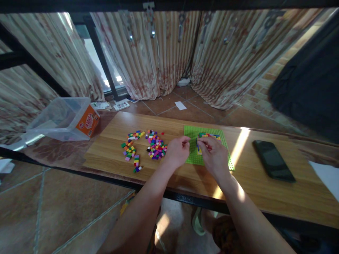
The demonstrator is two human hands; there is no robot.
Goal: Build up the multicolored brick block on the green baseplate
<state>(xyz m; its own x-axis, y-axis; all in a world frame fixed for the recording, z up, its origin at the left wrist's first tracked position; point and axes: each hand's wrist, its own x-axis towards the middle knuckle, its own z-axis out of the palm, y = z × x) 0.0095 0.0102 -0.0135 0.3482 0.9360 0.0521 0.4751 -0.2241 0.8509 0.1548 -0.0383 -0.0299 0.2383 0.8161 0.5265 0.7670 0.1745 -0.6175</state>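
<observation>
A green studded baseplate (191, 131) lies on the wooden board, with rows of coloured toy bricks (209, 135) built up on it. Over the plate, my right hand (215, 157) has thumb and fingers pinched at the left end of these rows. A small dark blue brick shows at its fingertips, and the palm hides part of the build. My left hand (177, 151) hovers at the plate's left edge, fingers curled together; whatever they may hold is hidden. Left of it lie a mixed pile of loose bricks (158, 146) and a curved string of bricks (129, 151).
A black phone (273, 160) rests on the wooden board (106, 150) at the right, with white paper (325, 178) beyond it. At the far left stands a clear plastic bin (62, 118) with an orange label. Striped curtains (164, 53) hang behind.
</observation>
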